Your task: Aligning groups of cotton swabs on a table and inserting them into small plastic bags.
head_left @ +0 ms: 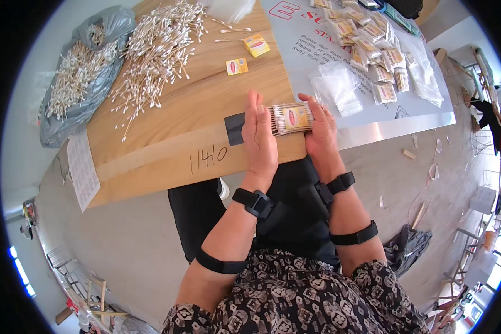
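Pressed between both palms just above the near edge of the wooden tabletop (pixel 167 133): a small clear packet of cotton swabs (pixel 290 118) with a yellow label, left hand (pixel 259 136) flat against its left end with fingers (pixel 253 108) straight and held together, right hand (pixel 320 131) cupping its right end with fingers (pixel 312 106) curled over the top. Farther back to the left, a loose heap of cotton swabs (pixel 158 47) beside a grey plastic bag (pixel 80 72) holding more; to the right, filled packets (pixel 373 50) and empty clear bags (pixel 335 86) on a white sheet.
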A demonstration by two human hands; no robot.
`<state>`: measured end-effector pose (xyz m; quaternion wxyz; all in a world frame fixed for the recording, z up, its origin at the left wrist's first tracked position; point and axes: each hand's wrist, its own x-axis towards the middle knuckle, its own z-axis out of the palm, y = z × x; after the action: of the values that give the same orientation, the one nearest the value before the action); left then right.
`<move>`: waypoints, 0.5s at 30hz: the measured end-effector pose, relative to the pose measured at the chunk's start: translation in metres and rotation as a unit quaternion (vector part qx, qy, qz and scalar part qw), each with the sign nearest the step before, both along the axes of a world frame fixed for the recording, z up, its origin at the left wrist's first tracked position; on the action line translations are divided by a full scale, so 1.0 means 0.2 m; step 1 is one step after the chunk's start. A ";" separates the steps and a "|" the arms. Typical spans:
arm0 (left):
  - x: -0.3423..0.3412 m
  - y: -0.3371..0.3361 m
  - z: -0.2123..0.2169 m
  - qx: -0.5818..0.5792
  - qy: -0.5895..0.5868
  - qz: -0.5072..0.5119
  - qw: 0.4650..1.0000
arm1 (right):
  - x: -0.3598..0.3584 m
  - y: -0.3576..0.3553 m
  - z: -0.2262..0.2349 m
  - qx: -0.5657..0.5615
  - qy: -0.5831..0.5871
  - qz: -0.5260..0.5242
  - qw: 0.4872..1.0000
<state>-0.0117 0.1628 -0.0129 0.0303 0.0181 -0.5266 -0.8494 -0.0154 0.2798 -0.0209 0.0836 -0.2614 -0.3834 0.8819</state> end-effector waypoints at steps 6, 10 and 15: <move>0.00 0.09 0.04 0.064 -0.028 -0.017 0.997 | 0.00 0.02 -0.04 -0.010 0.000 0.002 1.000; 0.05 0.03 0.06 -0.038 0.014 0.011 0.999 | 0.01 0.03 -0.03 -0.016 -0.002 -0.016 1.000; 0.11 0.08 0.15 -0.015 -0.065 -0.032 0.997 | 0.05 0.05 -0.02 -0.203 0.027 -0.068 0.976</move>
<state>0.0105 0.1779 0.0166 -0.0315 0.0561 -0.5403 -0.8390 -0.0063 0.2906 -0.0249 0.0993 -0.2743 -0.1750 0.9403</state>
